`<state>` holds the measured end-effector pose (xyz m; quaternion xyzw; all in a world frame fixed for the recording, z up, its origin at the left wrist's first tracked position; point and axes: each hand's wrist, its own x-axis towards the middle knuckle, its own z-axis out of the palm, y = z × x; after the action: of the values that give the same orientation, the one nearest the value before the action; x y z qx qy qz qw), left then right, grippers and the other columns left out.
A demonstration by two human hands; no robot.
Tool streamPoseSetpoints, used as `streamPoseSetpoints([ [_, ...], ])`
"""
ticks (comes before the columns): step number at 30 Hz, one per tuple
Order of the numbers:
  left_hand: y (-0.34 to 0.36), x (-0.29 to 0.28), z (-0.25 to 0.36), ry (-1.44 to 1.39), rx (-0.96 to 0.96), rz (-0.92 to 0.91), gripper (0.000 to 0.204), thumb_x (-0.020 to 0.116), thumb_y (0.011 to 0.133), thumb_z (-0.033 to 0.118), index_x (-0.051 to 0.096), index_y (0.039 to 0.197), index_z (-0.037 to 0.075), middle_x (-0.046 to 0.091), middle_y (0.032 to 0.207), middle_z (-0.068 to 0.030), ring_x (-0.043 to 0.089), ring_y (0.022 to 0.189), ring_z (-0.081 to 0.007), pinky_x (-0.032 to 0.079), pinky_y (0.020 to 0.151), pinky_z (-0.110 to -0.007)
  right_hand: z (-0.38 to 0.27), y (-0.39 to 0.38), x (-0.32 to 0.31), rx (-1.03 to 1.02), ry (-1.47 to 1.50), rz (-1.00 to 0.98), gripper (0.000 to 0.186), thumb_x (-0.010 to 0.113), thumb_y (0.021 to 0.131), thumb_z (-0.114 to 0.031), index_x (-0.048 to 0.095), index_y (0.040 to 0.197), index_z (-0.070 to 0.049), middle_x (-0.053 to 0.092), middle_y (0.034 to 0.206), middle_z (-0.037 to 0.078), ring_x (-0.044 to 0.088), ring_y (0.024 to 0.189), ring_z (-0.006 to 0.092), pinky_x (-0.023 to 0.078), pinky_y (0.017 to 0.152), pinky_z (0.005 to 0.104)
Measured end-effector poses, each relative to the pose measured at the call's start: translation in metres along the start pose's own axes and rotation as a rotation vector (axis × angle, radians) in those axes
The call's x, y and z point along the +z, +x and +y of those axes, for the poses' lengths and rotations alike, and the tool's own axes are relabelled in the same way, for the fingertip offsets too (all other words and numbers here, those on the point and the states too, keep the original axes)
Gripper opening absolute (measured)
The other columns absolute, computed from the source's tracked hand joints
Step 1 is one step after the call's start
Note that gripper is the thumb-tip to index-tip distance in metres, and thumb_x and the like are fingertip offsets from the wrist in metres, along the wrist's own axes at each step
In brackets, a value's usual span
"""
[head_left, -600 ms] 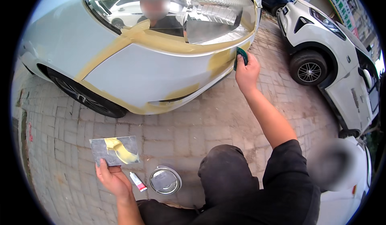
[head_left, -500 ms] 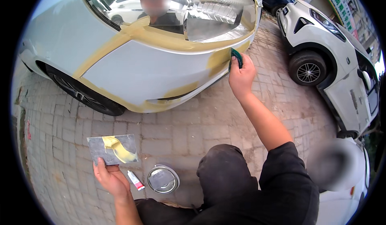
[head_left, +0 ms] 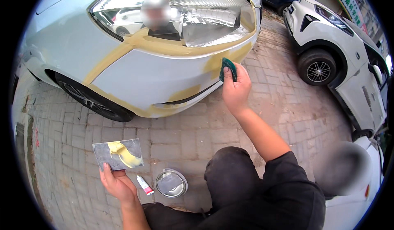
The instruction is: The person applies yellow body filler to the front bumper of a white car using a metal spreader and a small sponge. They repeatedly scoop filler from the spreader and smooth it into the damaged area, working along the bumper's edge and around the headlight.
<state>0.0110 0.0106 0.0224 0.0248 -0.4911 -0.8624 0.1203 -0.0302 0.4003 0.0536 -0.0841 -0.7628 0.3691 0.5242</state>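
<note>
My left hand (head_left: 119, 183) grips a flat grey mixing plate (head_left: 98, 152) by its near edge, thumb on top. Across the plate lies a smear of yellow putty (head_left: 123, 155). Farther off, my right hand (head_left: 239, 88) pinches a dark green putty spreader (head_left: 228, 69). The spreader stands in front of a yellow-coated patch (head_left: 211, 63) on the white car's bumper (head_left: 160, 78), below the headlight (head_left: 205, 18). I cannot tell whether it touches the surface. Yellow bands run under the headlight and down the panel seam.
On the brick paving (head_left: 172, 135), near my left hand, are a white and red tube (head_left: 144, 185) and a round can (head_left: 184, 185) with a grey plate on top. My bent knee (head_left: 230, 164) is beside them. Another white car (head_left: 340, 37) stands at the right.
My right hand has drawn nearer and left with the spreader, which now shows more of its broad face. The left hand still holds the plate. The whole view has shifted slightly.
</note>
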Motion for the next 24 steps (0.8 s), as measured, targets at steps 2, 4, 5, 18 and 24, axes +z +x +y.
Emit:
streamPoseSetpoints([
  [2,0.000,0.003,-0.002,-0.022,0.009,0.011,0.029,0.046,0.104,0.020,0.053,0.120,-0.004,0.063,0.115,-0.0134,0.063,0.104,-0.0217,0.052,0.089,-0.036,0.035,0.017,-0.010,0.105,-0.032,0.084,0.017,0.061,0.095,-0.010,0.067,0.105,0.003,0.067,0.093,0.012,0.063,0.083,0.0223,0.050,0.075,0.0337],
  [4,0.001,0.000,-0.004,0.002,0.005,0.028,0.029,0.046,0.104,0.020,0.053,0.120,-0.004,0.062,0.115,-0.0133,0.062,0.105,-0.0215,0.051,0.089,-0.036,0.052,0.034,-0.014,0.230,0.044,0.097,0.017,0.061,0.095,-0.010,0.067,0.105,0.003,0.067,0.090,0.010,0.062,0.080,0.0188,0.050,0.073,0.0325],
  [5,0.001,-0.002,-0.004,0.016,0.003,0.036,0.029,0.046,0.104,0.020,0.053,0.120,-0.004,0.062,0.115,-0.0133,0.062,0.105,-0.0214,0.051,0.089,-0.036,0.059,0.040,-0.014,0.294,0.083,0.104,0.017,0.061,0.095,-0.010,0.067,0.105,0.003,0.067,0.088,0.009,0.062,0.078,0.0171,0.050,0.072,0.0319],
  [18,0.009,-0.014,-0.006,0.013,0.011,-0.022,0.030,0.048,0.103,0.020,0.053,0.120,-0.004,0.062,0.116,-0.0137,0.062,0.105,-0.0212,0.051,0.089,-0.037,0.138,0.026,-0.017,0.425,0.386,0.325,0.024,0.062,0.098,-0.012,0.062,0.117,0.001,0.067,0.097,0.003,0.061,0.083,0.0085,0.053,0.074,0.0262],
  [24,0.011,-0.015,-0.008,0.022,0.018,-0.022,0.030,0.049,0.103,0.020,0.053,0.119,-0.004,0.062,0.117,-0.0147,0.062,0.105,-0.0218,0.051,0.089,-0.038,0.197,0.062,-0.041,0.491,0.358,0.320,0.020,0.061,0.098,-0.010,0.064,0.114,0.000,0.068,0.096,0.003,0.061,0.081,0.0083,0.052,0.073,0.0256],
])
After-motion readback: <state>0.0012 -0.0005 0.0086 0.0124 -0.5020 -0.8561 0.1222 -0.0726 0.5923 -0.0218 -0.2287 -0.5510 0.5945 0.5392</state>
